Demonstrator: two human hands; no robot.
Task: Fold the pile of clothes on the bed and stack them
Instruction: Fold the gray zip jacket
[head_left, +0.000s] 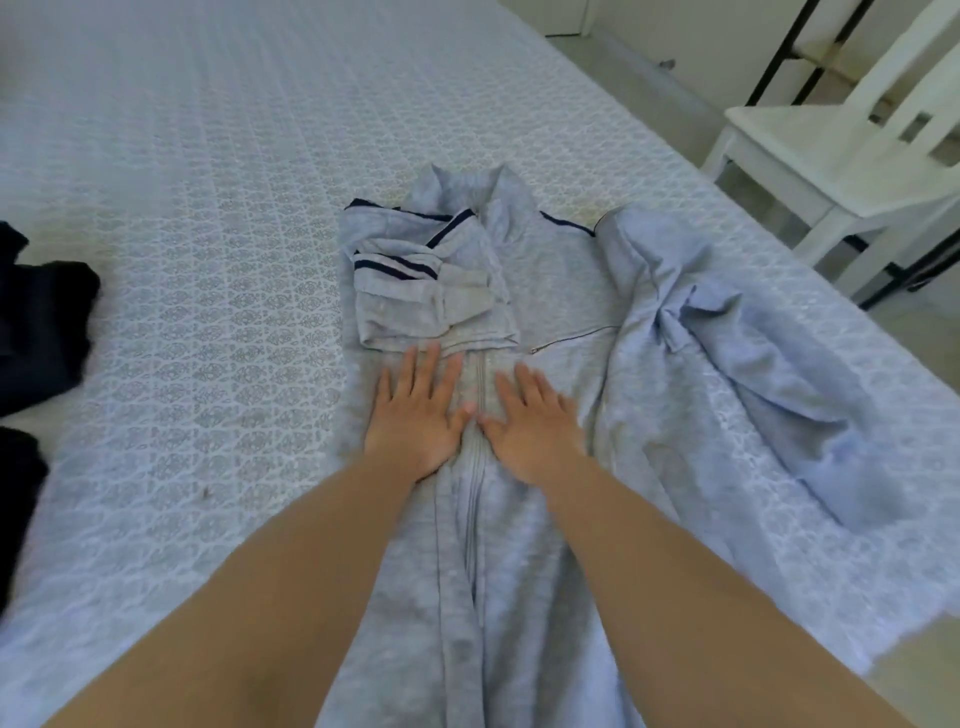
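Currently the bed (218, 218) fills most of the view, covered with a pale patterned spread that runs from the near edge to the far right corner. A grey jacket (545, 291) lies front-up in the middle of the bed toward the right edge, collar pointing to the far side, hem coming down toward the near edge. Its zip (475, 467) runs closed down the centre. The jacket's left sleeve (415, 275), marked with dark stripes, is folded in across the chest and lies flat. The right sleeve (737, 364) is not folded; it sprawls rumpled toward the right edge of the bed. Dark clothes (41, 322) lie in a heap at the left edge, well apart from the jacket. A white chair (831, 150) stands on the floor just off the right edge, with a black frame behind it.

Both hands rest flat on the jacket, gripping nothing. The left hand (418, 415) presses palm-down just left of the zip, fingers straight and spread, fingertips touching the folded sleeve's lower edge. The right hand (535, 421) presses palm-down just right of the zip, fingers likewise straight. The thumbs nearly meet over the zip.
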